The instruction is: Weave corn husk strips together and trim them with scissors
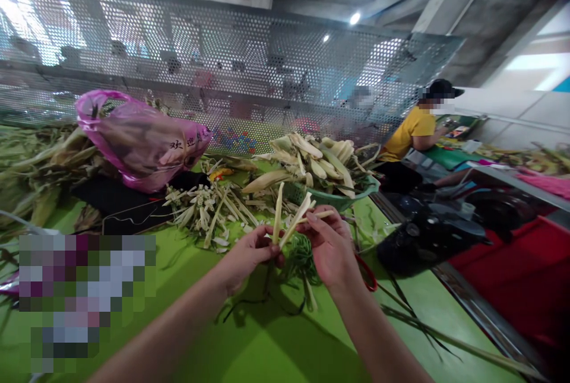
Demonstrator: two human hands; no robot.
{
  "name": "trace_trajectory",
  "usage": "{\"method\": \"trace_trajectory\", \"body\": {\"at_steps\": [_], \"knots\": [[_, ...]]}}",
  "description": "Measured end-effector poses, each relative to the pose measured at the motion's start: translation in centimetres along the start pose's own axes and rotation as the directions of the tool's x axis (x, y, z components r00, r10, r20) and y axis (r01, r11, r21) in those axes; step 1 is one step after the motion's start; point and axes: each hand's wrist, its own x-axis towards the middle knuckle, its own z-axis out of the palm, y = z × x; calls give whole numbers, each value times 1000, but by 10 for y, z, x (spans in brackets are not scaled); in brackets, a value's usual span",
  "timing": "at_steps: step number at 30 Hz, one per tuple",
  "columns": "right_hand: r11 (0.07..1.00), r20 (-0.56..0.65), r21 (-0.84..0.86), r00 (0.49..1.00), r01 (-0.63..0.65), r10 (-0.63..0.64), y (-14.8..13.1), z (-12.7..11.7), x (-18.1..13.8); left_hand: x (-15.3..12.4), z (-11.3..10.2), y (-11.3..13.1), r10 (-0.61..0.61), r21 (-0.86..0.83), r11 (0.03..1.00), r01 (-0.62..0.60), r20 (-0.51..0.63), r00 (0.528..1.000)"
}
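Below the frame's centre, pale husk strips [278, 220] are pinched at the base by the left hand [256, 247] and along one side by the right hand [330, 245], apparently to fan them apart, with a husk-heaped basket [366, 190] (green, like the table [187, 317]) placed behind, seemingly for reach.
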Motion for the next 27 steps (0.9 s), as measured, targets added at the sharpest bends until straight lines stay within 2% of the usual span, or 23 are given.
{"method": "trace_trajectory", "body": {"at_steps": [4, 7, 11, 14, 21, 24, 27], "knots": [[998, 68, -58, 998, -16, 20, 1, 0, -1, 1, -1, -2, -31, -118, 993, 23, -62, 998], [982, 128, -187, 991, -12, 36, 2, 1, -5, 3, -2, -3, -49, -161, 987, 28, -129, 990], [889, 302, -457, 946, 33, 120, 1, 6, -10, 6, -4, -4, -1, -228, 973, -31, -143, 990], [838, 375, -540, 914, 78, 157, -2, 9, -11, 7, -3, -2, 33, -251, 965, -72, -156, 987], [821, 310, -550, 950, 152, 31, 1, 8, -7, 4, -2, 3, 11, -237, 970, -42, -129, 992], [812, 281, -556, 960, 177, -17, 3, 8, -7, 2, 0, 5, 43, -254, 963, -89, -180, 983], [798, 307, -565, 951, 210, -33, 4, 8, -10, 4, 0, 5, 72, -220, 968, -124, -231, 970]]}}
